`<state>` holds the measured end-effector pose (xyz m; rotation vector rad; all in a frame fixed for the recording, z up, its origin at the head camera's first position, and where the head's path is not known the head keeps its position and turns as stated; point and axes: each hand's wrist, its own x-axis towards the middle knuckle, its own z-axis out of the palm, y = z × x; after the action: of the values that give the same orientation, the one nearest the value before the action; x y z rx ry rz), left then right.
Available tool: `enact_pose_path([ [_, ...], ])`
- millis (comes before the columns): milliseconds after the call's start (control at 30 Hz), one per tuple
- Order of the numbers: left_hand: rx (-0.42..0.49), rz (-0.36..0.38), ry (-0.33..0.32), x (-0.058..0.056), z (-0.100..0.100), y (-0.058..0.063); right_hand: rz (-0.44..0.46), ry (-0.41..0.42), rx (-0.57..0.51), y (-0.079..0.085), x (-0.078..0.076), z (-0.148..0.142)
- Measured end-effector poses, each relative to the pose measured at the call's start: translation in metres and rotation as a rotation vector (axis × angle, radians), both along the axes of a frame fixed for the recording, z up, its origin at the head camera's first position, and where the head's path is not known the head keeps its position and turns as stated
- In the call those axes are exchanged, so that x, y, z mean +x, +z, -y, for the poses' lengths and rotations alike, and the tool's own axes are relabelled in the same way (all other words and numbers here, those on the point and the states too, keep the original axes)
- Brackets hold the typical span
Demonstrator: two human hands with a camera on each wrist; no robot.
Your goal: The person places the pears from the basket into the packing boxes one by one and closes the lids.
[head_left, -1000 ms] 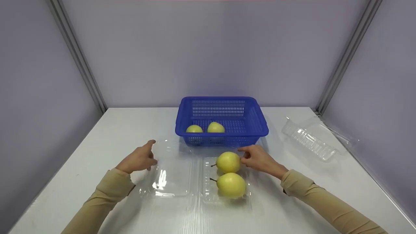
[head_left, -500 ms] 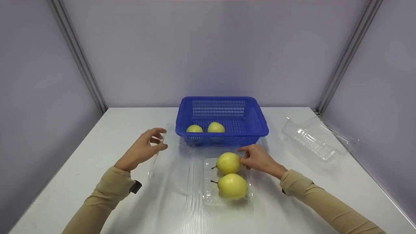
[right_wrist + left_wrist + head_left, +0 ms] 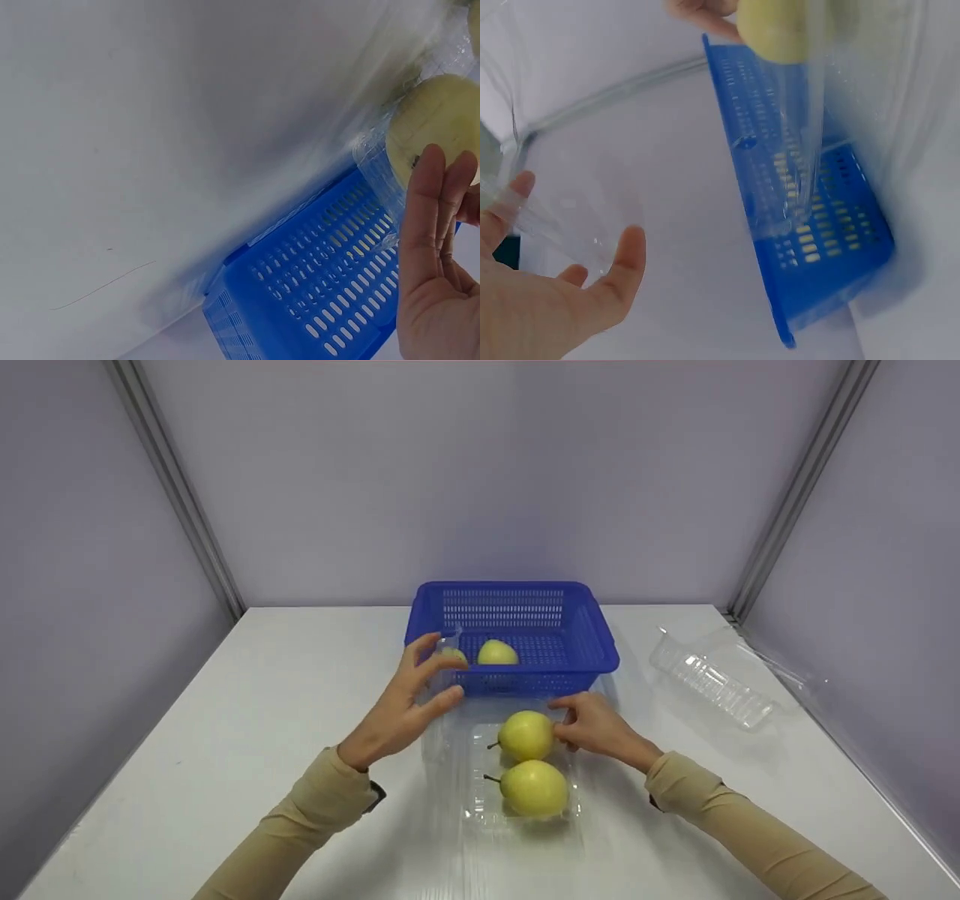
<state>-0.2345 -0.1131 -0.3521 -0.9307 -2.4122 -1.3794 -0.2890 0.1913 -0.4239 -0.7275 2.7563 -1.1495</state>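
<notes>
A clear plastic clamshell container [image 3: 480,808] lies in front of the basket with its lid raised. Inside it rest two yellow-green pears, a rear pear [image 3: 526,736] and a front pear [image 3: 534,788], stems pointing left. My left hand [image 3: 401,709] holds the lid [image 3: 436,742] by its outer edge, thumb and fingers spread about it; in the left wrist view the see-through lid lies between the fingertips [image 3: 630,247]. My right hand [image 3: 600,731] grips the container's back right corner, touching the rear pear. Its thumb is partly hidden in the right wrist view.
A blue basket [image 3: 540,669] stands just behind the container. It holds a pear [image 3: 497,653] and another one partly covered by the left hand. An open clear plastic container [image 3: 712,686] lies at the right of the white table [image 3: 225,735], against the side wall.
My left hand has taken the lid from lying flat on the left and swung it up and rightward toward the pears. My right hand has stayed at the container's corner.
</notes>
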Motion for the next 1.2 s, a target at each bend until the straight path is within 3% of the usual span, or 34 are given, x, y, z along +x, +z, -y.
enact_pose_path([
  [367, -0.202, -0.208, -0.178, 0.009, -0.04, -0.015, 0.028, 0.034, -0.032, -0.002, -0.003, -0.002],
  [733, -0.412, -0.46, -0.17, 0.015, -0.066, -0.034, -0.009, 0.076, -0.014, -0.007, -0.006, -0.009],
  [967, -0.542, -0.496, -0.195, 0.02, -0.078, -0.049, 0.001, 0.064, 0.017, -0.007, -0.009, -0.012],
  [1200, -0.641, -0.504, -0.178, 0.023, -0.076, -0.066, 0.034, 0.047, -0.013, -0.007, -0.015, -0.016],
])
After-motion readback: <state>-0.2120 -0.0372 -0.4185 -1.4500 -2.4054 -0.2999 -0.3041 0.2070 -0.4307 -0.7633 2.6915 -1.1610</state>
